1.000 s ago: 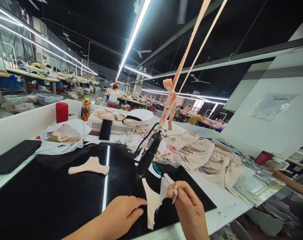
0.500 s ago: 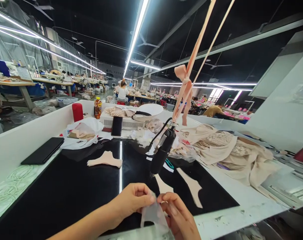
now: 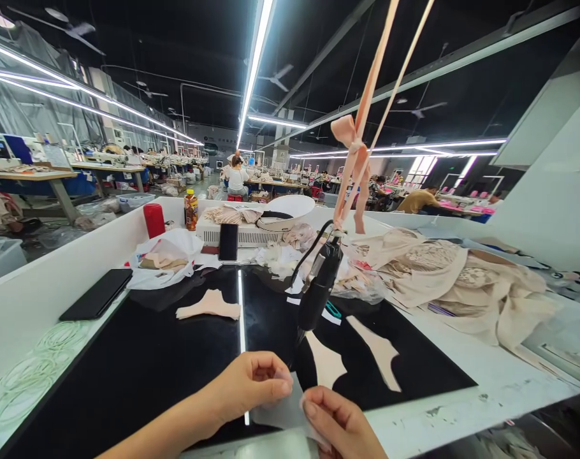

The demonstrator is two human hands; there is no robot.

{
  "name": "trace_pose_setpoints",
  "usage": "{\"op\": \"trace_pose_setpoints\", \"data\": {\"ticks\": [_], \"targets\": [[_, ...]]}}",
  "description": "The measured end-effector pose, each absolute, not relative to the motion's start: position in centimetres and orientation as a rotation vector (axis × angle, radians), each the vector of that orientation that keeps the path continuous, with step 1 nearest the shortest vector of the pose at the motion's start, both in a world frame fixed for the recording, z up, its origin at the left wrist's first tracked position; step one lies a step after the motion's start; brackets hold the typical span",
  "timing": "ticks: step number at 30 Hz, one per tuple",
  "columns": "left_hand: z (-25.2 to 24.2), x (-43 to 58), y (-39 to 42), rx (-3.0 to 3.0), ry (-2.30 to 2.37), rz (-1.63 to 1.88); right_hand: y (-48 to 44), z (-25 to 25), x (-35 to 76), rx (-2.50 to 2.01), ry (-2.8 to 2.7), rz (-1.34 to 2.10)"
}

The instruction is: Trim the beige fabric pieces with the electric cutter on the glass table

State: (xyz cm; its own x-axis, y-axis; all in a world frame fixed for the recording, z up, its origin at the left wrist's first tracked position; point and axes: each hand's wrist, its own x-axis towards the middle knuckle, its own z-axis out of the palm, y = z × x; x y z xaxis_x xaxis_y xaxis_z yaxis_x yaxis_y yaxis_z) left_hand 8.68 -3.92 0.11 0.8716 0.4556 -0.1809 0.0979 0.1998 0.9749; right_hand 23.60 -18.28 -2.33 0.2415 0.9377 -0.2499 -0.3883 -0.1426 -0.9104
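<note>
Between my hands, low over the front of a black board (image 3: 141, 363), hangs a thin translucent sheet (image 3: 283, 411). My left hand (image 3: 254, 386) pinches its upper edge between thumb and fingers. My right hand (image 3: 340, 417) is closed with thumb against forefinger on the sheet's right side. Just beyond them a black handheld tool (image 3: 319, 284) is suspended from a peach fabric strap (image 3: 352, 159). Beige cut fabric pieces lie on the board: one (image 3: 324, 360) right behind my hands, another (image 3: 376, 350) to the right, and a small stack (image 3: 208, 305) at the left.
Crumpled beige fabric (image 3: 443, 274) is heaped at the right. Along the back stand a white vented box (image 3: 242, 237), a phone (image 3: 228, 242), a bottle (image 3: 190, 209) and a red cylinder (image 3: 153, 220). Light green cords (image 3: 46, 360) lie at the left, near a black flat case (image 3: 97, 294).
My hands have drawn apart, the right one moving slightly down, and the sheet is spread wider between them. The view has shifted slightly left.
</note>
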Motion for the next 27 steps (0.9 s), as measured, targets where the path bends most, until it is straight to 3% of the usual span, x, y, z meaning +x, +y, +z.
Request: {"op": "trace_pose_setpoints", "data": {"ticks": [27], "targets": [[1.1,6.5,-2.3,1.200,0.652,0.245,-18.1,-3.8,24.1,-1.365,-0.879,1.098]]}}
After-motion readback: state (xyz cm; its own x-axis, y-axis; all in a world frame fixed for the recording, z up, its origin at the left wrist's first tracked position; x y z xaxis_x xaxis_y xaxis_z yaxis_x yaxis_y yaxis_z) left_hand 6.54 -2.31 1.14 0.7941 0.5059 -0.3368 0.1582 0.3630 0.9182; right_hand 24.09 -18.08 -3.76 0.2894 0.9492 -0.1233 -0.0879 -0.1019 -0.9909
